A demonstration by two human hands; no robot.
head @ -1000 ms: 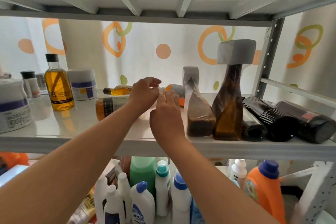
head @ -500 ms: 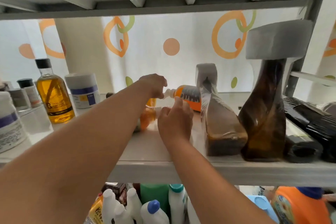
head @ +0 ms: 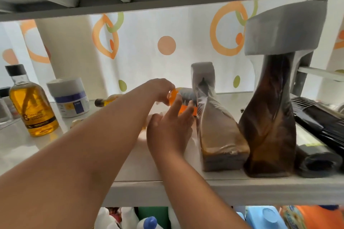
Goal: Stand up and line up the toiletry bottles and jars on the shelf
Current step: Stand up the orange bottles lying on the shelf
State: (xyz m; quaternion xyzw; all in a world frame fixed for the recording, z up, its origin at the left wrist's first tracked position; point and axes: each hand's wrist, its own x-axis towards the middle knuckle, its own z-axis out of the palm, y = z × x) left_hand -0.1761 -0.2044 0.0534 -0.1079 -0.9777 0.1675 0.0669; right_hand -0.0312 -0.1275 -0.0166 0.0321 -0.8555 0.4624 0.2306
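A small orange bottle (head: 187, 105) with a grey label lies at the back of the white shelf (head: 260, 189), just left of a twisted brown bottle. My left hand (head: 160, 89) pinches its near orange end. My right hand (head: 168, 132) is below it, fingers spread, with the fingertips touching the bottle's side. Two twisted brown bottles with grey caps (head: 217, 128) (head: 270, 126) stand upright at the right. A small amber bottle (head: 106, 101) lies on its side behind my left arm. An amber shampoo bottle (head: 31, 111) and a white jar (head: 68, 96) stand at the left.
Black ribbed bottles (head: 316, 122) lie on their sides at the far right of the shelf. The shelf above (head: 167, 3) sits close overhead. A grey upright post (head: 305, 80) bounds the right side. Cleaning bottles (head: 149, 222) crowd the level below.
The view has moved closer to the shelf. My left hand has reached further back and taken the orange bottle's end; my right hand's fingers have spread up against it.
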